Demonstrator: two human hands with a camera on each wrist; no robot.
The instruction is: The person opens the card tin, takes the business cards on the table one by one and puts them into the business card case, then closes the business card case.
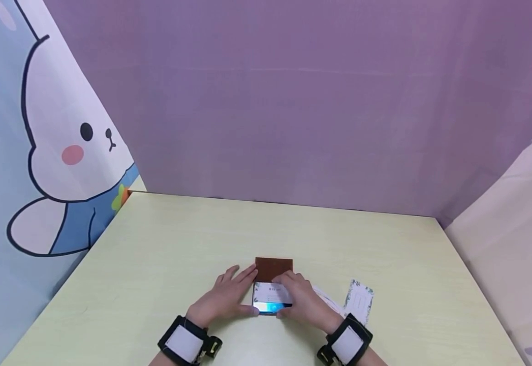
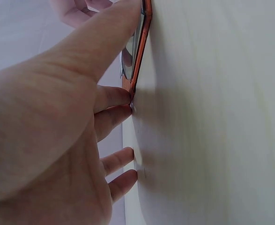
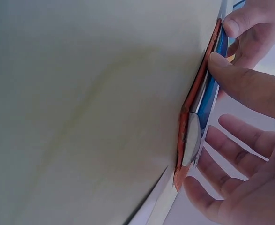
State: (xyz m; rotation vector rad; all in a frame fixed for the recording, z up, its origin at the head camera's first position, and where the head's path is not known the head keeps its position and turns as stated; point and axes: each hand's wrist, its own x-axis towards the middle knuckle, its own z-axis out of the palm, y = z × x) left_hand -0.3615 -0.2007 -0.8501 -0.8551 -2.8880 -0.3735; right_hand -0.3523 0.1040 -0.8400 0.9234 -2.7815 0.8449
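A brown wallet (image 1: 273, 268) lies unfolded at the table's front middle. On its near half is a white card (image 1: 266, 292) with leaf-patterned edges, above a shiny blue strip (image 1: 269, 307). My left hand (image 1: 224, 300) is at the wallet's left side, fingertips along the edge and thumb on the near left corner. With my right hand (image 1: 304, 300) I grip across the near half, thumb at the near edge and bent fingers over the card's right part, which they hide. The right wrist view shows my right thumb (image 3: 245, 84) pressed on the wallet's edge.
A white leaf-patterned card (image 1: 358, 302) lies on the table to the right. Another white item (image 1: 327, 300) shows partly behind the right hand. A purple curtain (image 1: 284, 101) hangs beyond the table's far edge, and a printed cloth (image 1: 73, 152) hangs at the left.
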